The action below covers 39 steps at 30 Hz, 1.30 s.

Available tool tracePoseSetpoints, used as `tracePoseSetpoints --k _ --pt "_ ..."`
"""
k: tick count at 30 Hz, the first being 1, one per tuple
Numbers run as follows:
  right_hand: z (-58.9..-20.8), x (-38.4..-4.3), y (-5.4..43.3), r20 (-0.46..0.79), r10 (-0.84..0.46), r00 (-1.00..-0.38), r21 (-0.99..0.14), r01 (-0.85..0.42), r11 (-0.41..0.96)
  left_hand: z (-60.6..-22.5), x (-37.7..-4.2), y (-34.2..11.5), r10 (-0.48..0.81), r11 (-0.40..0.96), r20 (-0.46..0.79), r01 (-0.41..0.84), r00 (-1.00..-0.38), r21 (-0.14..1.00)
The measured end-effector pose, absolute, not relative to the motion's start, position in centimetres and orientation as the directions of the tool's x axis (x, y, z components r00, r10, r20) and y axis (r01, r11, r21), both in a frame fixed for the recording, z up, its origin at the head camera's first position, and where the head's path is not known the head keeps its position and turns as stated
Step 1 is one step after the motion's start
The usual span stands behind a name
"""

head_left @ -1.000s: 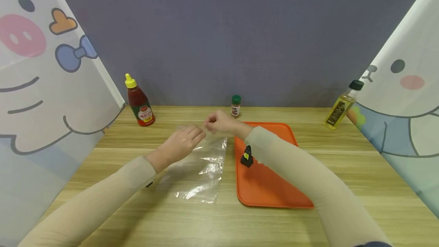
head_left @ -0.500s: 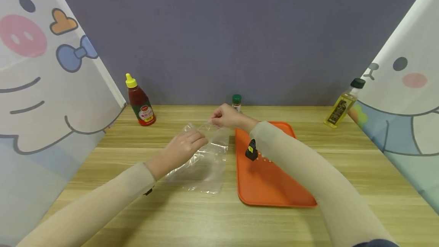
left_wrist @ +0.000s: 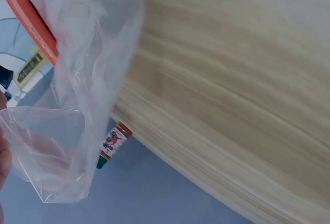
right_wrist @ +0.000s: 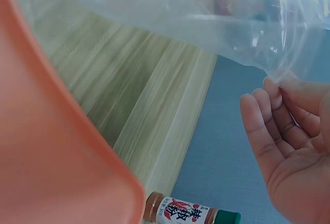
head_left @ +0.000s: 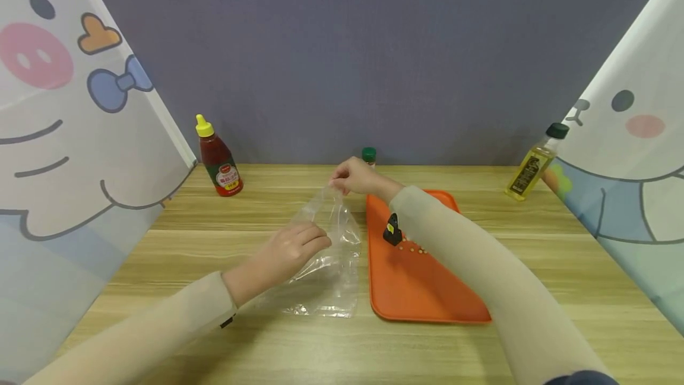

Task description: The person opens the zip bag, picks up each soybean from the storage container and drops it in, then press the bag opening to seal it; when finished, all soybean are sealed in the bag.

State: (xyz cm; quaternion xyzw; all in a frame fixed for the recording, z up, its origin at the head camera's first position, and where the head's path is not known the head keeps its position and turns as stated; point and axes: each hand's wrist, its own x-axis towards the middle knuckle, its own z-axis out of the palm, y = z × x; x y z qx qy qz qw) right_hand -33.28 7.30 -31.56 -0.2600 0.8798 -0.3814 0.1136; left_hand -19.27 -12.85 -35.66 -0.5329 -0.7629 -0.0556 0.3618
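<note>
A clear plastic bag [head_left: 326, 284] stretches between both hands, its lower part spread over the wooden table. My right hand [head_left: 355, 176] pinches the bag's upper edge between thumb and fingertips, and the right wrist view shows the film [right_wrist: 232, 33] gathered at that pinch. Lower and to the left, my left hand [head_left: 288, 254] grips the near side of the bag's mouth with curled fingers. Only a sliver of the left fingers [left_wrist: 3, 157] shows at the edge of the left wrist view, where the film [left_wrist: 98, 54] hangs in loose folds.
An orange tray [head_left: 401, 308] holding several small pale bits [head_left: 411, 249] lies under the right forearm. Behind the right hand stands a green-capped spice jar [head_left: 369, 154]. A ketchup bottle [head_left: 220, 162] stands back left, an oil bottle [head_left: 531, 168] back right.
The right hand has moved slightly up and right, and the left hand down toward the near edge. The bag's mouth is pulled wider and its upper part is lifted.
</note>
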Motion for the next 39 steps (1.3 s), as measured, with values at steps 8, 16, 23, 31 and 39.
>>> tracePoseSetpoints --k 8,16,23,31,39 --pt "-31.3 -33.1 7.1 -0.007 -0.553 -0.833 -0.701 -0.390 0.597 -35.8 -18.7 -12.1 0.762 0.426 0.622 0.862 -0.178 -0.276" --pt "-31.2 -32.4 6.6 -0.042 -0.598 -0.800 -0.774 -0.352 0.526 -35.9 -19.5 -11.9 0.758 0.452 0.627 0.838 -0.180 -0.305" --pt "-31.1 -31.7 6.5 -0.087 -0.617 -0.782 -0.781 -0.331 0.529 -35.8 -20.5 -12.4 0.736 0.497 0.642 0.817 -0.218 -0.292" --pt "-31.0 -31.1 7.2 -0.077 -0.593 -0.802 -0.764 -0.335 0.552 -36.0 -21.4 -13.4 0.690 0.545 0.675 0.802 -0.263 -0.245" --pt "-31.1 -30.3 7.8 -0.049 -0.527 -0.848 -0.755 -0.314 0.576 -36.2 -22.5 -14.3 0.605 0.554 0.708 0.831 -0.363 -0.047"
